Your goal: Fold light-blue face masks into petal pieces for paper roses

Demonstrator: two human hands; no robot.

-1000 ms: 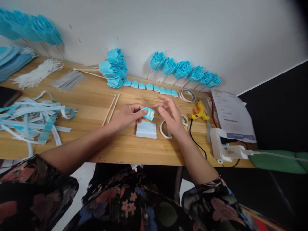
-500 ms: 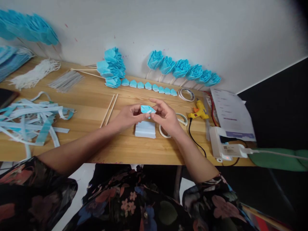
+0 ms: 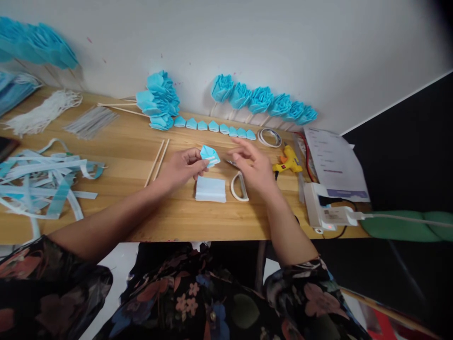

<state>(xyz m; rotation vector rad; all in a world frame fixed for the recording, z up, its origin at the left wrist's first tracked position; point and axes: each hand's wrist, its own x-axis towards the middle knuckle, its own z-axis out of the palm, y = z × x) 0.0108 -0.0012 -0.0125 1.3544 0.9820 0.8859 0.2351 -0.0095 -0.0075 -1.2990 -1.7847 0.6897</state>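
Observation:
My left hand (image 3: 187,164) pinches a small folded blue fabric piece (image 3: 209,155) between thumb and fingers; a white strip shows on it. My right hand (image 3: 255,164) is apart from that piece, fingers loosely stretched and nothing visible in its grasp. It hovers over a pair of scissors (image 3: 239,188), whose white handle loop and a bit of blade show while the hand hides the rest. Between the hands, nearer the table edge, lies a stack of pale blue fabric rectangles (image 3: 210,190).
Behind my hands runs a row of folded blue pieces (image 3: 213,126), with blue fabric flowers (image 3: 261,100) along the wall. A tape roll (image 3: 269,138), yellow glue gun (image 3: 288,159) and white power strip (image 3: 316,208) are right. Two sticks (image 3: 157,163) and cut strips (image 3: 53,177) lie left.
My right hand has let go of the folded piece and moved right, over the scissors. The left hand keeps the piece, turned to show more of it. The view has shifted slightly.

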